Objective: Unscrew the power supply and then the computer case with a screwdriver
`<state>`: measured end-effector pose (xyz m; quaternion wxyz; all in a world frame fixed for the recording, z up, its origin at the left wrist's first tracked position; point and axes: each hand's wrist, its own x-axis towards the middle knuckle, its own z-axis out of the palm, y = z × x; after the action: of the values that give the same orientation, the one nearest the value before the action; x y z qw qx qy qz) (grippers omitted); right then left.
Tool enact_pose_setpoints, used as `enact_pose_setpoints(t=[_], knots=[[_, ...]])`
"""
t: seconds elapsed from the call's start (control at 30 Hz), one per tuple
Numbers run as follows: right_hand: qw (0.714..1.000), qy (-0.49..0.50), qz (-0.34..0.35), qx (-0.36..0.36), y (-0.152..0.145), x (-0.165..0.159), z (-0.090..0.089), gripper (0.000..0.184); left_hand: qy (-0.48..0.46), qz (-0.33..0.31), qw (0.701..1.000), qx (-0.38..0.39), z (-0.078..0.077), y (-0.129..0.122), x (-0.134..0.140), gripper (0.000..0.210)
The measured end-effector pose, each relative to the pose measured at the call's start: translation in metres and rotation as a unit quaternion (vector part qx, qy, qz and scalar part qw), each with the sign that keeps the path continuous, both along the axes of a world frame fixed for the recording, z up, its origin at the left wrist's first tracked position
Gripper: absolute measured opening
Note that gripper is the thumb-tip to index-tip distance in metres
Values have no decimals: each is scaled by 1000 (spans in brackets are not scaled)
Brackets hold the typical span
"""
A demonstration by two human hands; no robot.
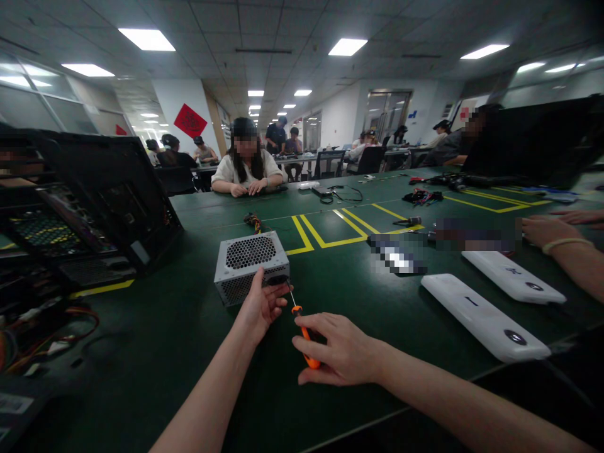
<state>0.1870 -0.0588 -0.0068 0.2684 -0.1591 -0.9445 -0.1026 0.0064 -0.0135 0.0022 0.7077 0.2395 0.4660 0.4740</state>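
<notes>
A grey computer power supply [250, 255] with a honeycomb-vented top sits on the green table in front of me. My left hand [264, 308] is at its near face, thumb raised against the casing and the other fingers apart, loosely bent. My right hand [335, 349] grips the orange handle of a screwdriver [309, 346]. Its thin shaft slants up and left towards the right end of the near face, beside my left fingertips. Whether the tip sits in a screw is too small to tell.
An open black computer case [108, 201] and bundled wires [51, 340] stand left. Two white oblong devices [486, 318] lie right, near another person's hand [557, 236]. Yellow tape [330, 242] marks the table. Across it sits a person in white [248, 167].
</notes>
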Motion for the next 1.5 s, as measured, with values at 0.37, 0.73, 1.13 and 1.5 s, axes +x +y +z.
enact_pose_setpoints(t=[0.37,0.73,1.13,1.5], knots=[[1000,10,-16,-8,1,1,-5,18,-4,7,1000,7,0,-1,0,59],[992,51,-95,-62,0,0,-2,27,3,-3,1000,12,0,-1,1,60],[998,-17,-62,-19,2,-3,-3,13,5,-29,1000,-3,3,1,-3,61],[987,-6,-154,-44,-5,-3,0,18,32,-49,998,20,-7,6,-12,64]])
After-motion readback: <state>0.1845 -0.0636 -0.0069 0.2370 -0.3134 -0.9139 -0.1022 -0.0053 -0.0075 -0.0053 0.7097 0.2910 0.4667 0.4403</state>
